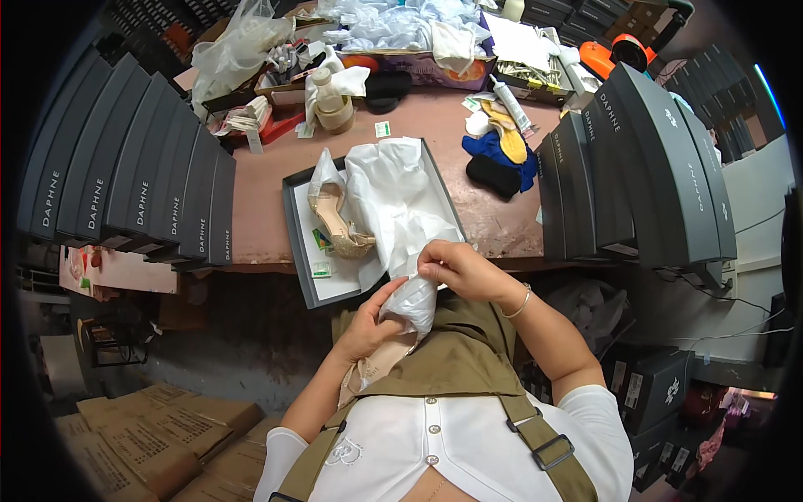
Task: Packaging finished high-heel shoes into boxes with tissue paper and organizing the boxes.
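My left hand is closed round a beige high-heeled shoe, held close to my lap at the table's front edge. White tissue paper is wrapped about the toe end of this shoe. With fingers pinched, my right hand grips the edge of that paper just above the toe. Beyond my hands lies an open grey shoebox. Inside it, a glittery gold heeled shoe rests on the left, its toe also in white paper. A crumpled white tissue sheet covers the box's right side.
Dark grey shoeboxes stand in a left row and a right row on the pink table. Behind are a bottle, a purple carton, a white tube and cloths. Brown cartons sit lower left.
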### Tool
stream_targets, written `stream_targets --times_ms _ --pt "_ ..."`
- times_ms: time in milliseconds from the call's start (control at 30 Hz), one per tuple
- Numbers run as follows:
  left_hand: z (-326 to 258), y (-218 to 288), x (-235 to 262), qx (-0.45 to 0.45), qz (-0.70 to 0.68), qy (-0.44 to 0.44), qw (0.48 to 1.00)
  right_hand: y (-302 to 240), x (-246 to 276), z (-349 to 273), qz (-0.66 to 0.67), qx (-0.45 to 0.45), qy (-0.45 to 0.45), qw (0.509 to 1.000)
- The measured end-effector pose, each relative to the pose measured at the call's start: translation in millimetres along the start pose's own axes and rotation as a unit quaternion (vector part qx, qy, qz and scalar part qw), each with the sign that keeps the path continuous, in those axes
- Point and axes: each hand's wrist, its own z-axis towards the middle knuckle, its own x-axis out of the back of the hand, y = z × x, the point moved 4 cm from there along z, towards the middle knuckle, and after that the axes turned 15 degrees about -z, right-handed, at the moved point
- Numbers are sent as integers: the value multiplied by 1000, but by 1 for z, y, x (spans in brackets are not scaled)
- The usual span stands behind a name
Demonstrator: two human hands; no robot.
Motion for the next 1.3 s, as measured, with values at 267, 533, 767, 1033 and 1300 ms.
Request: stream_targets --times_ms 267,533,767,1033,1300 --pt "15 -2 31 -101 78 129 983 -20 7 -13 45 12 243 969" --pt "44 14 32 -214 -204 151 943 -34 -30 25 -206 65 250 944" --pt "30 2 -3 -258 -147 175 939 -17 -39 20 -216 40 263 939" --pt "39 -2 3 -290 -72 234 925 -41 -31 4 -237 94 270 928" --pt "32 15 -23 -185 -260 78 945 -29 -19 -7 -130 83 263 952"
